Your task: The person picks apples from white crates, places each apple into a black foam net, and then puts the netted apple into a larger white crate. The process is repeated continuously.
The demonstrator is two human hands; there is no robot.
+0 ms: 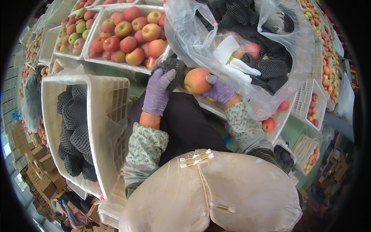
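A purple knit glove covers my left hand [158,90], which grips a black foam net sleeve [174,69]; whether an apple sits inside it I cannot tell. My right hand [218,89], gloved the same way, holds a bare red-yellow apple [197,81] just right of the sleeve. Beyond my right hand lies a large clear plastic bag [191,37] holding many black foam nets [266,69] and a few white foam nets [236,62]. At my left stands a white plastic crate [90,116] containing apples wrapped in black nets [76,113].
A white crate full of bare apples [130,37] stands ahead of my left hand, with another apple crate [76,32] beside it. Loose apples [269,124] lie near my right forearm. Cardboard boxes [46,159] and a person [76,214] are at the lower left.
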